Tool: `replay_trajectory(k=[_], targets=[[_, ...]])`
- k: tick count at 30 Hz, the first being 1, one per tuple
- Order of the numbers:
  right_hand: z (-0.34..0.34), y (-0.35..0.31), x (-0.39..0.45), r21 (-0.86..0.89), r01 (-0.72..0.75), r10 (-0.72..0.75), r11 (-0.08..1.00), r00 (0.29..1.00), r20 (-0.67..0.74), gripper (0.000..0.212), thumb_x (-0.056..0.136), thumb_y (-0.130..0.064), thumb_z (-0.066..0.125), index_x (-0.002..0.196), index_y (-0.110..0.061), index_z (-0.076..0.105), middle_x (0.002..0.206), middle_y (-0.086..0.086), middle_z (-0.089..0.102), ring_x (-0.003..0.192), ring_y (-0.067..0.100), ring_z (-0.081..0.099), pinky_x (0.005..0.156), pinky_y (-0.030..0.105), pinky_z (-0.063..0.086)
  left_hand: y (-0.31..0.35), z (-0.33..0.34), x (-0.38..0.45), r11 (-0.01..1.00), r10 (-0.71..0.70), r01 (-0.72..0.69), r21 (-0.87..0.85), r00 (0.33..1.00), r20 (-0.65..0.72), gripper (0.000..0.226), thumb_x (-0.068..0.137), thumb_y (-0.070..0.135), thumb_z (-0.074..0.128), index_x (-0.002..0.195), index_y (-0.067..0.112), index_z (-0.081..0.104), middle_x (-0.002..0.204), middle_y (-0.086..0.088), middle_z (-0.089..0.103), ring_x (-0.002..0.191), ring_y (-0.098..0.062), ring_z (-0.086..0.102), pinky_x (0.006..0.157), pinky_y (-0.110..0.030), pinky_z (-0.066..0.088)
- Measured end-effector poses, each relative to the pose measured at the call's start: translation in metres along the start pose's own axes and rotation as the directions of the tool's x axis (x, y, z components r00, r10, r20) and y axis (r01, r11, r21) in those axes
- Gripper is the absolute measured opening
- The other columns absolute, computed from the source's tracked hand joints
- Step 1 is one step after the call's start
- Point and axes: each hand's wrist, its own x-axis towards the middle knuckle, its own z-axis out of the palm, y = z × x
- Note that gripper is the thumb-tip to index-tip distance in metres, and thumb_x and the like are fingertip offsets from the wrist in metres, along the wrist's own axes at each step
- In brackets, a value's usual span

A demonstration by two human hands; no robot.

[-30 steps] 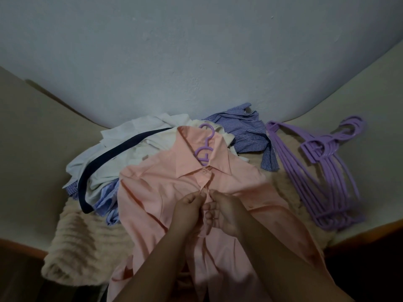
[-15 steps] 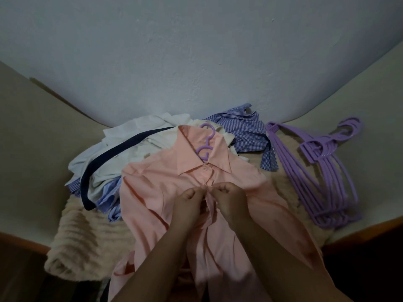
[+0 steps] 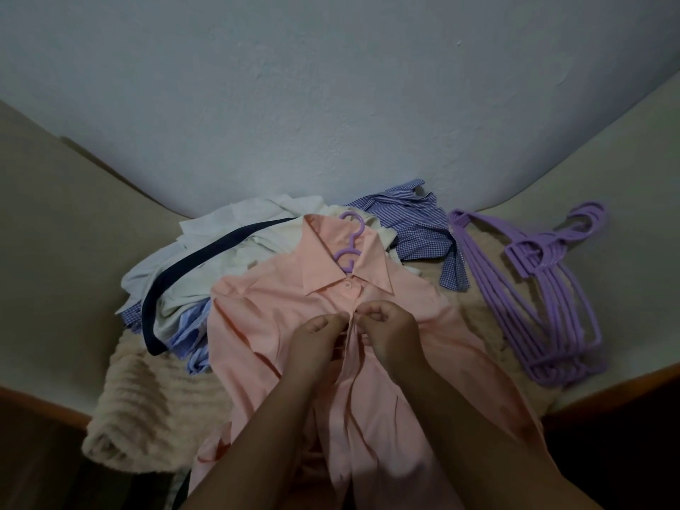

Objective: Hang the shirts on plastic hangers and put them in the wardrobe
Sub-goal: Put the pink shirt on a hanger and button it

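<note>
Both hands sit slightly farther up the peach cotton shirt point(image 3: 279, 325), left hand point(image 3: 316, 344) and right hand point(image 3: 390, 329) pinching its placket; the button is hidden behind the fingers

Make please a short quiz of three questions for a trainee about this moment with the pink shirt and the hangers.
1. True or false: the pink shirt already has a purple hanger in its collar.
2. Where lie the spare hangers: A) left of the shirt, B) right of it?
3. Fill in: the left hand and the right hand pinch the shirt's front below the ____.

Key: 1 true; 2 B; 3 collar.
</note>
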Motion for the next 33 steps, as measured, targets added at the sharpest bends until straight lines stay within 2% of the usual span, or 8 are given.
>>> replay_trajectory(k=[4, 8, 12, 16, 21, 25, 29, 33], targets=[[-0.002, 0.000, 0.001, -0.076, 0.088, -0.085, 0.993, 0.995, 0.045, 0.024, 0.088, -0.002, 0.058, 0.083, -0.025, 0.061, 0.076, -0.001, 0.065, 0.072, 0.014, 0.063, 0.072, 0.030, 0.053, 0.001, -0.001, 0.001, 1.000, 0.011, -0.011, -0.029, 1.000, -0.003, 0.013, 0.090, 0.014, 0.063, 0.084, 0.005, 0.071, 0.073, -0.011, 0.070, 0.066, -0.020, 0.060, 0.057, -0.025, 0.051], [-0.003, -0.005, 0.000, -0.009, 0.059, -0.058, 0.998, 0.995, 0.080, 0.020, 0.089, 0.001, 0.055, 0.088, -0.019, 0.056, 0.069, 0.001, 0.057, 0.057, 0.012, 0.054, 0.056, 0.028, 0.048, 0.000, -0.003, 0.003, 1.000, 0.001, -0.002, -0.017, 1.000, -0.015, 0.012, 0.090, 0.013, 0.063, 0.085, 0.004, 0.070, 0.070, -0.013, 0.062, 0.060, -0.019, 0.053, 0.051, -0.022, 0.047], [-0.004, -0.011, 0.001, 0.082, -0.056, 0.041, 0.995, 0.984, 0.176, 0.021, 0.089, 0.005, 0.054, 0.103, -0.010, 0.051, 0.072, 0.003, 0.052, 0.058, 0.009, 0.051, 0.047, 0.022, 0.047, -0.002, -0.004, 0.007, 0.999, -0.045, 0.045, -0.023, 0.999, 0.015, 0.019, 0.096, 0.021, 0.055, 0.089, 0.008, 0.066, 0.077, -0.010, 0.066, 0.068, -0.020, 0.060, 0.064, -0.031, 0.050], [-0.004, -0.008, 0.003, 0.055, -0.037, 0.029, 0.998, 0.990, 0.139, 0.022, 0.087, 0.006, 0.056, 0.092, -0.015, 0.054, 0.070, 0.003, 0.053, 0.056, 0.009, 0.052, 0.046, 0.022, 0.047, -0.004, -0.006, 0.008, 1.000, -0.030, 0.030, -0.002, 0.999, 0.045, 0.018, 0.095, 0.017, 0.054, 0.092, 0.006, 0.067, 0.080, -0.013, 0.067, 0.070, -0.024, 0.060, 0.064, -0.031, 0.049], [-0.006, -0.003, 0.004, -0.024, 0.034, -0.031, 0.999, 0.993, 0.118, 0.029, 0.088, 0.008, 0.049, 0.083, -0.020, 0.058, 0.066, 0.004, 0.057, 0.049, 0.009, 0.055, 0.053, 0.021, 0.049, -0.007, -0.004, 0.008, 0.999, 0.005, -0.004, -0.052, 1.000, 0.027, 0.007, 0.090, 0.006, 0.061, 0.085, 0.003, 0.064, 0.052, -0.005, 0.051, 0.045, -0.014, 0.045, 0.045, -0.020, 0.041], [-0.006, -0.004, 0.002, -0.091, 0.084, -0.071, 0.992, 0.988, 0.138, 0.023, 0.089, 0.000, 0.055, 0.085, -0.020, 0.064, 0.072, 0.015, 0.063, 0.060, 0.020, 0.057, 0.061, 0.032, 0.052, -0.011, -0.007, 0.009, 0.999, 0.030, -0.030, -0.012, 1.000, -0.006, 0.008, 0.088, 0.008, 0.066, 0.090, 0.001, 0.065, 0.060, -0.009, 0.053, 0.046, -0.012, 0.046, 0.045, -0.019, 0.041], [-0.004, -0.002, 0.006, -0.177, 0.081, -0.065, 0.981, 0.994, 0.092, 0.016, 0.087, -0.006, 0.061, 0.101, -0.003, 0.070, 0.080, 0.027, 0.068, 0.063, 0.026, 0.060, 0.071, 0.043, 0.055, -0.013, -0.009, 0.011, 0.992, 0.090, -0.089, 0.089, 0.996, -0.005, 0.005, 0.085, 0.012, 0.070, 0.083, 0.008, 0.069, 0.065, -0.008, 0.060, 0.054, -0.013, 0.051, 0.052, -0.021, 0.044], [-0.003, -0.001, 0.009, -0.159, 0.028, -0.020, 0.987, 0.999, 0.049, 0.019, 0.088, -0.003, 0.059, 0.104, 0.003, 0.068, 0.070, 0.018, 0.063, 0.062, 0.024, 0.057, 0.069, 0.038, 0.053, -0.011, -0.011, 0.010, 0.974, 0.138, -0.141, 0.176, 0.990, 0.030, 0.008, 0.087, 0.015, 0.069, 0.080, 0.011, 0.072, 0.068, -0.008, 0.064, 0.059, -0.012, 0.054, 0.055, -0.019, 0.046]])
